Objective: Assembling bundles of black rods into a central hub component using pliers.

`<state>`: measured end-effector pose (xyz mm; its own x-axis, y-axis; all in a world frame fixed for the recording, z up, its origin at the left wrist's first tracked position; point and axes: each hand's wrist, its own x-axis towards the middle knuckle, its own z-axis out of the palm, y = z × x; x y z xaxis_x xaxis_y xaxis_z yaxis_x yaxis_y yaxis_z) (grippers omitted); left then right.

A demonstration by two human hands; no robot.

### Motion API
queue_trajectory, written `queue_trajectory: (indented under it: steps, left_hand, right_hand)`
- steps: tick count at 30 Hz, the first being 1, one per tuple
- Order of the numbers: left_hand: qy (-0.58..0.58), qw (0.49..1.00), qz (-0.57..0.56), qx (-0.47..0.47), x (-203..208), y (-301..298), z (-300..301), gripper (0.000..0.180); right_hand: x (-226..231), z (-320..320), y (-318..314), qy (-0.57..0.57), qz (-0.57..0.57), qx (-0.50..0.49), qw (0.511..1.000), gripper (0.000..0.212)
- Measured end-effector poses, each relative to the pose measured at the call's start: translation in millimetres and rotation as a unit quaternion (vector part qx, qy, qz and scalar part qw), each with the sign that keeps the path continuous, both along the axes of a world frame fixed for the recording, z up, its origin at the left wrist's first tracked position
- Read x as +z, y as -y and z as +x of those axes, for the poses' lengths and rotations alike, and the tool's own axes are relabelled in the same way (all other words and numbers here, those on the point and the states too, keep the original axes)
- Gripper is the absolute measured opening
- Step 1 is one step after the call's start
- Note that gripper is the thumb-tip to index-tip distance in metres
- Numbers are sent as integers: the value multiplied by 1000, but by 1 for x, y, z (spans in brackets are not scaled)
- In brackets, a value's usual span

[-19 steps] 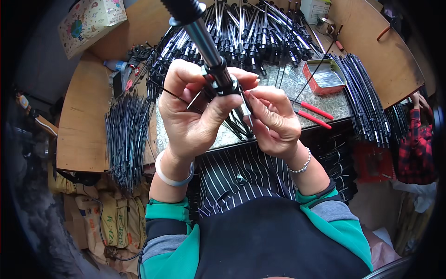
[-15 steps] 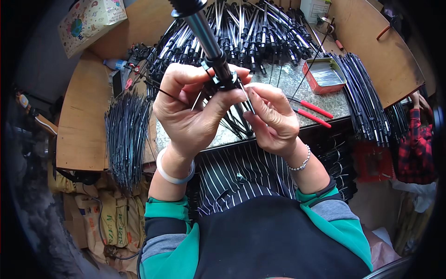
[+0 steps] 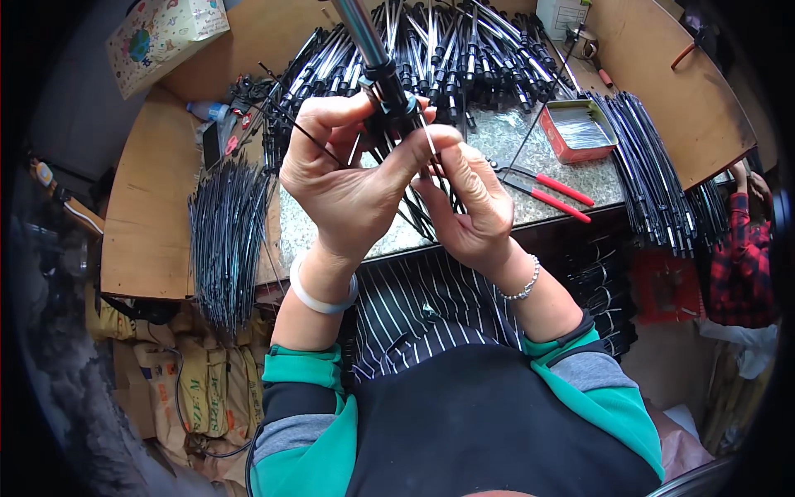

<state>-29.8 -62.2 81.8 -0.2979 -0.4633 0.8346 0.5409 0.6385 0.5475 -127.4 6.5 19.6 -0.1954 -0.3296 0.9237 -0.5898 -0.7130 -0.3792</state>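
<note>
In front of my chest is an umbrella frame (image 3: 369,43) with a silver shaft that leans up and away to the left. My left hand (image 3: 352,190) is closed round its black hub, the thumb pressed along the near side. Thin dark ribs fan out below the hub. Beside the left thumb, my right hand (image 3: 479,207) is pinched closed on a slim rib (image 3: 428,137) at the hub. The rib's joint is partly hidden by the fingers. Red-handled pliers (image 3: 556,196) lie on the table to the right of my right hand.
A heap of umbrella shafts (image 3: 422,58) fills the table's back. Rib bundles hang over the edge at left (image 3: 224,240) and right (image 3: 650,170). An open red tin (image 3: 580,153) holds thin wire pieces. At the far right, another person's plaid sleeve (image 3: 739,265) shows.
Both hands have shifted slightly with the umbrella frame, the right one leftward and closer to the left thumb. The shaft has tipped, and more of the pliers is now uncovered.
</note>
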Motion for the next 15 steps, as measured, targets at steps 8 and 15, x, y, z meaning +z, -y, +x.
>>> queue_trajectory:
  steps: [8, 15]
  left_hand:
    - [-16, 998, 27, 57, 5, -13, -7, 34]
    - [50, 979, -127, 151, 11, -34, -5, 53]
  right_hand:
    - [1, 6, -2, 30, 21, -37, 999, 45]
    - [-3, -6, 0, 90, 61, 35, 993, 40]
